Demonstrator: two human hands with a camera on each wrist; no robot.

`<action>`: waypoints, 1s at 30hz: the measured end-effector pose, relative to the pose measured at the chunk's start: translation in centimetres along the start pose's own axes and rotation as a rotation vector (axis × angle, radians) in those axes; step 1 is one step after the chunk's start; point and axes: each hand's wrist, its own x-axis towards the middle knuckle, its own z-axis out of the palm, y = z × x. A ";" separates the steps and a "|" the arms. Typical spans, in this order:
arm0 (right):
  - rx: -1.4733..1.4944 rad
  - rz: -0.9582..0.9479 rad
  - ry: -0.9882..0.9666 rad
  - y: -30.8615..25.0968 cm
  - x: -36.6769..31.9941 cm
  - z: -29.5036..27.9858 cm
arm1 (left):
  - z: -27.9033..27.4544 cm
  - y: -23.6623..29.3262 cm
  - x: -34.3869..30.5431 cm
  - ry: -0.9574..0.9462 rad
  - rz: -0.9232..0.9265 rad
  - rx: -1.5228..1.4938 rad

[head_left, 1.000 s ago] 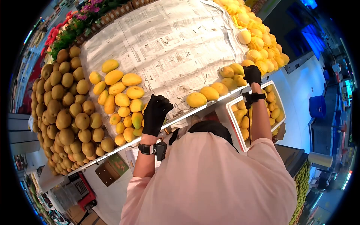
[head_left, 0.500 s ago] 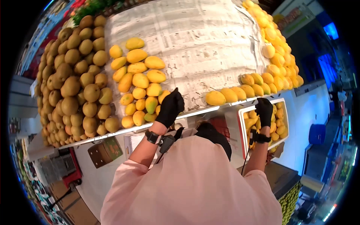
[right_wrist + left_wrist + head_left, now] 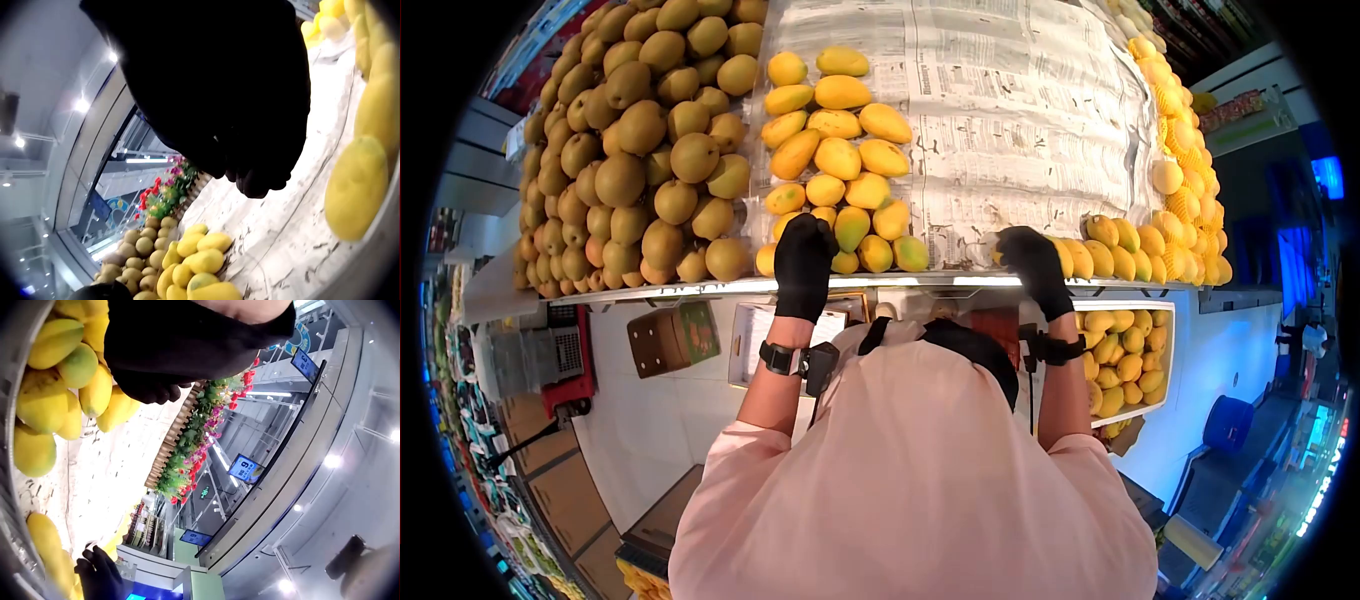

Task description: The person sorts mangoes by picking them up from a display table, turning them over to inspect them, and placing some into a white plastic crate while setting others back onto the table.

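My left hand [image 3: 805, 265], in a black glove, is over the front left mangoes [image 3: 837, 158]; its fingers are loosely curled with nothing showing in them. In the left wrist view the curled fingertips [image 3: 165, 394] appear beside yellow and greenish mangoes [image 3: 115, 409]. My right hand [image 3: 1035, 268], also black-gloved, overlaps the left end of a front row of mangoes [image 3: 1102, 258]. Seen from the right wrist, its fingers are loosely bent, no fruit shows in them, and the row's end mango [image 3: 356, 187] lies to one side. The palms are dark.
Newspaper [image 3: 1010, 130] covers the sloped stand. Brown round fruit [image 3: 640, 130] are piled at left, net-wrapped yellow fruit [image 3: 1190, 150] at right. A white foam box [image 3: 1155, 398] of mangoes stands below the stand's front edge [image 3: 940, 283]. A cardboard carton [image 3: 655, 340] is on the floor.
The head view has swung, shifting the stand rightward. My right hand first leaves the row's right end for above the foam box, then comes to the row's left end. The left hand moves left over the mangoes.
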 end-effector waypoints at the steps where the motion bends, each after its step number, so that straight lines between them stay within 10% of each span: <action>1: -0.023 0.096 -0.039 -1.1 0.2 1.5 | 1.0 1.8 -1.3 0.078 -0.074 -0.081; 13: -0.321 -0.212 -0.164 -1.1 5.4 5.1 | -2.1 2.2 -4.1 0.190 -0.119 -0.271; 30: -0.764 -0.066 -0.272 -6.1 25.4 12.6 | -0.8 4.5 -6.0 0.445 -0.013 -0.263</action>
